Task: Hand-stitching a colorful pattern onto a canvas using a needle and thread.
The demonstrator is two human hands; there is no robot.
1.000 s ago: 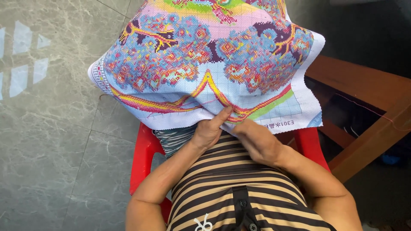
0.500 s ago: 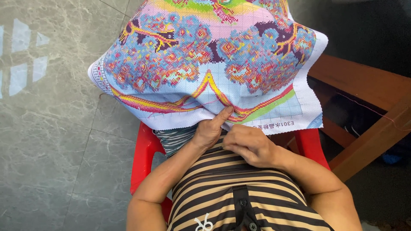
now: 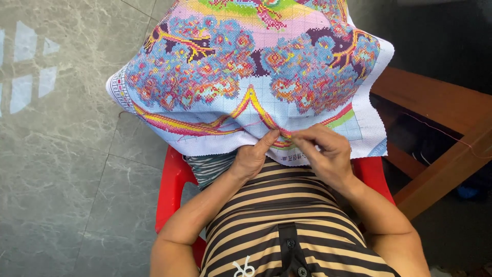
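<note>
Aida cloth, stitched nearly all over in blues, pinks and yellows, is draping across the person's lap: the cross-stitch cloth (image 3: 246,77) is the landmark for everything seen by the head camera (the only view).

At the near hem of the cloth, the left hand (image 3: 253,156) is pressing up against the fabric with fingers curled and the forefinger extended along the yellow peak of the pattern, pinning the hem. Just to the right of it, the right hand (image 3: 323,151) is touching the same hem with thumb and fingertips pinched together, seemingly on something fine; I cannot tell whether a needle is in them. A pink thread (image 3: 441,131) is trailing right of the cloth over the wooden bench (image 3: 435,102).

Under the cloth's near edge, a red plastic chair (image 3: 171,184) is showing.

The loose thread looks liable to snag on the bench, and the cloth could slide off the lap if the left hand eases.
</note>
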